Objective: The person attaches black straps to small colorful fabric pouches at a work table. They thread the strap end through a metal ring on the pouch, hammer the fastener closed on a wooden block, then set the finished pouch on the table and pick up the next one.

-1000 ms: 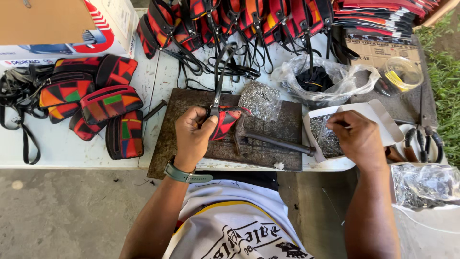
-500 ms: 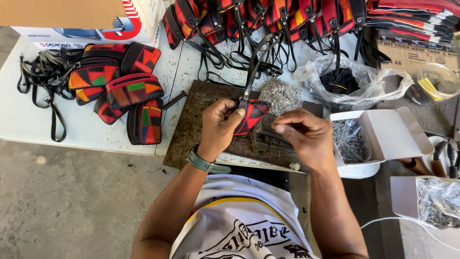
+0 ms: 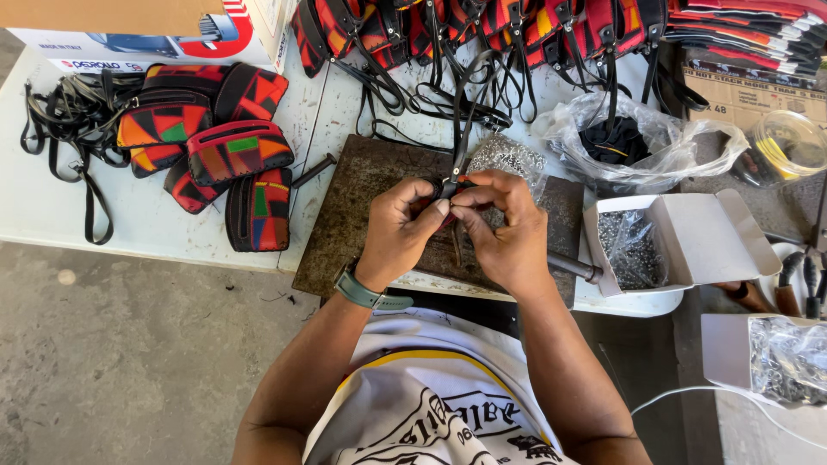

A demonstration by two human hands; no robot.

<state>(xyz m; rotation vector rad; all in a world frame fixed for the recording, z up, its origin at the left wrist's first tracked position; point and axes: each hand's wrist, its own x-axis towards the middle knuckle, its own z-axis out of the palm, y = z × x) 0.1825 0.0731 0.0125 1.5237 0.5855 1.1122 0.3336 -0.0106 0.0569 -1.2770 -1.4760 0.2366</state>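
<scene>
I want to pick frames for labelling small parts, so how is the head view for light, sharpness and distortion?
Head view: even daylight with soft shadows; the left hand and right hand are sharp, though they hide most of the small pouch they pinch; glare on the clear plastic bag; wide-angle bending at the edges, where the cardboard box is cut off; the tiny metal parts in the white box are too fine to resolve.

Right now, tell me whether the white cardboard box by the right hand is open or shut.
Open. The white cardboard box has its flaps spread outward, and a clear bag of small metal pieces shows inside.
</scene>
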